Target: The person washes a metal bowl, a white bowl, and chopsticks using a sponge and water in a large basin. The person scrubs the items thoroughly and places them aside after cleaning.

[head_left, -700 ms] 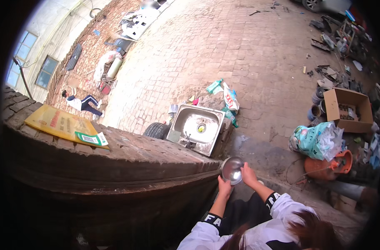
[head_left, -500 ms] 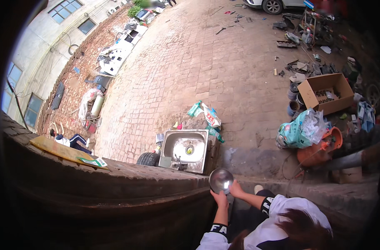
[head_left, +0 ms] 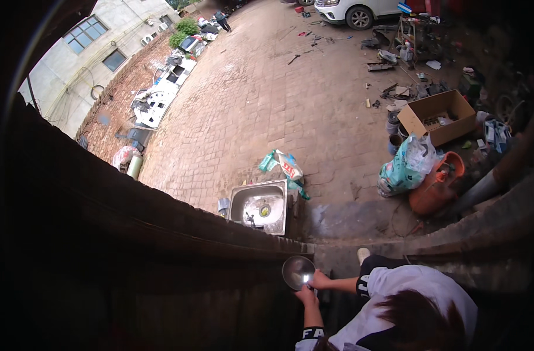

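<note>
A round, shiny metal bowl [head_left: 296,270] is held out in front of me with its inside facing up. My left hand [head_left: 306,295] is closed on its near edge, and my right hand [head_left: 320,280] grips it just to the right. The two hands are close together, and the fingers beneath the bowl are hidden. Beyond the bowl stands a metal sink [head_left: 234,202] with a tap and something yellow at its drain.
A dark wall edge fills the left. On the brick paving lie a torn bag [head_left: 289,166], a stuffed turquoise bag [head_left: 397,175], an orange gas cylinder [head_left: 426,198] and a cardboard box [head_left: 448,136]. Scattered parts and a white car [head_left: 328,11] are farther off, with a person [head_left: 222,21] at the far left.
The bowl has come lower and slightly left in the picture, away from the sink, tilting differently with both hands still on it. The whole view has shifted, and the dark wall covers more of the left.
</note>
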### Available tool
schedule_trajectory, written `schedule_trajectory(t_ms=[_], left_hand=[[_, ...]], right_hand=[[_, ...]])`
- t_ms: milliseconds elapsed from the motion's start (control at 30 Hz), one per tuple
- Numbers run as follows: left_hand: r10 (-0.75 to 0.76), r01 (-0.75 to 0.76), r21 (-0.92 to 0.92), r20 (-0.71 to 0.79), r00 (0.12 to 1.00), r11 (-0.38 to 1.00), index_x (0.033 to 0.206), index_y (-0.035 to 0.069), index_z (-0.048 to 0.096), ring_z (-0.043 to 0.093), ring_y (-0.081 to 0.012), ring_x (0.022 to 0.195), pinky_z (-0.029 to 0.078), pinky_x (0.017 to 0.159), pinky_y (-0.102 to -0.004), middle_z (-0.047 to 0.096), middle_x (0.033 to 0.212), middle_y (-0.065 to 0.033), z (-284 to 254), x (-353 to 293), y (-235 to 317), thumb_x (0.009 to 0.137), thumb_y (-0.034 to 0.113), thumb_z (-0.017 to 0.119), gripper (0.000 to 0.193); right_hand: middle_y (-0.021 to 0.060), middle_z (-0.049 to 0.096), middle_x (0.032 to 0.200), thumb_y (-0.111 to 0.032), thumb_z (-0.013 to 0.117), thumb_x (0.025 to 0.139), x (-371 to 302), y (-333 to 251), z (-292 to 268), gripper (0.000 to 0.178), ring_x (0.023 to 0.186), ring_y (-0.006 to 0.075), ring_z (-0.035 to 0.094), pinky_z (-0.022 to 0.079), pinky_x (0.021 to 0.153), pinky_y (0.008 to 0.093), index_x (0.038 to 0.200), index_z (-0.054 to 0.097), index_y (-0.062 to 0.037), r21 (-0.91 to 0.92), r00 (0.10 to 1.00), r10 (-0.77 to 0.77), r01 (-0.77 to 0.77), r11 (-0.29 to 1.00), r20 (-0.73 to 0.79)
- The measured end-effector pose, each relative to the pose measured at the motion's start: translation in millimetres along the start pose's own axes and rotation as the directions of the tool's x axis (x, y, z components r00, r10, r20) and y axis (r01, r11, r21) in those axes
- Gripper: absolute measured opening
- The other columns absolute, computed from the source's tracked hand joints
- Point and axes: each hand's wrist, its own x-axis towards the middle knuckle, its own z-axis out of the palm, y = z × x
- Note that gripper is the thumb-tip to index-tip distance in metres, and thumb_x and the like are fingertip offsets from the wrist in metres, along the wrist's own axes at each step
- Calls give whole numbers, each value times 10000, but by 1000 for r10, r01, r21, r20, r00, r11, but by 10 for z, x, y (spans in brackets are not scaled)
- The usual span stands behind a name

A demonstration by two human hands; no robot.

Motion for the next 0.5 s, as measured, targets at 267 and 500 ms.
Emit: schedule_trajectory(t_ms=[267, 500], left_hand=[[-135, 133, 28, 121, 983, 991, 1156, -71, 448, 581, -314, 983, 521, 808, -469, 525, 1127, -188, -1060, -402, 507, 749, -65, 481, 408], [-21, 11, -68, -143, 989, 998, 1120, -99, 462, 583, -310, 969, 515, 796, -450, 529, 1109, -201, -1330, -758, 270, 754, -63, 493, 369]], right_hand=[[268, 609, 795, -235, 464, 870, -328, -448, -49, 292, 773, 436, 597, 466, 650, 514, 992, 368, 13, -93, 950, -277, 292, 952, 143], [295, 608, 833, -194, 536, 800, -770, -340, 489, 390, 781, 431, 614, 493, 689, 483, 1028, 373, 78, -102, 957, -136, 166, 981, 255]])
